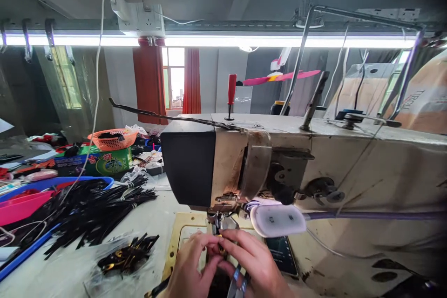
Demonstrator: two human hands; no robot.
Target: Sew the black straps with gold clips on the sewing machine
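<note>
While pinched, strap (220, 260) lengthwise toward needle (217, 224).

The one camera sits on my head, looking forward and slightly down, close behind the sewing machine (279, 167). My hands show at the bottom edge, the surface (153, 214) runs left, and the room lies beyond.

A sewing workshop — an industrial sewing machine (314, 163), piled black zipper strips (98, 209), strip lighting (209, 40) overhead.
</note>
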